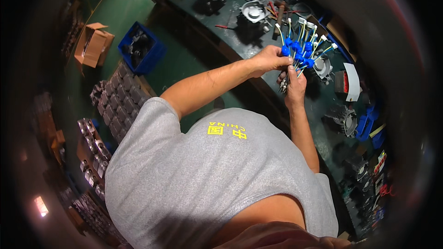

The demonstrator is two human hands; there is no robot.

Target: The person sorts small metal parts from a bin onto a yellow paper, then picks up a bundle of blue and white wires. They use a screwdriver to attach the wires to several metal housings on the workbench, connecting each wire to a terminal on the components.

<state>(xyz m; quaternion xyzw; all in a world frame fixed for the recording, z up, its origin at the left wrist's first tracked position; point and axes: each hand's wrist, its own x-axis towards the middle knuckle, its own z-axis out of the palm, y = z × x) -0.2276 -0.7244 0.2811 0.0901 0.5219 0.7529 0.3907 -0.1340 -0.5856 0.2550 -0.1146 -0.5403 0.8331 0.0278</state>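
Observation:
A bunch of cable leads stands up over the bench between my hands. Each lead has thin yellow, white and blue wires, a round blue part midway and a white plug at its upper end. My right hand is closed around the lower part of the bunch, where small metal ends stick out below. From the left, my left hand reaches in with thumb and fingers pinched at the leads just under the blue parts. Exactly which leads it grips is hidden. A silver metal housing sits on the bench behind the bunch.
On the dark green workbench lie more metal housings, a hammer, a red-handled tool and blue trays. Left on the floor are a blue crate, a cardboard box and stacked grey parts.

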